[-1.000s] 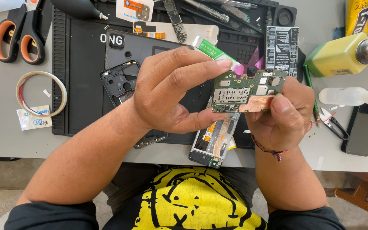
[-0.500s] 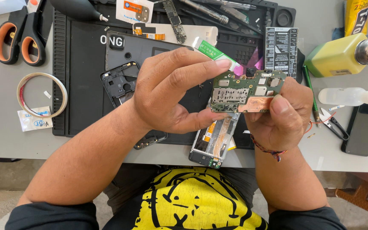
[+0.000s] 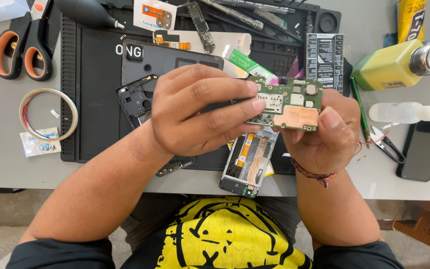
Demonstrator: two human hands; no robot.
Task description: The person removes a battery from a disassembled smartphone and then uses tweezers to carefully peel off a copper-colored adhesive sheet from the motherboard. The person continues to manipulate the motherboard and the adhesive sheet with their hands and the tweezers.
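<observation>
A yellow-green bottle with a shiny metal cap stands on the table at the right; what is inside does not show. A clear squeeze bottle lies below it. Both hands hold a small green circuit board up above the black mat. The left hand pinches its left end with closed fingers. The right hand grips its right side. An opened phone lies at the table's near edge.
</observation>
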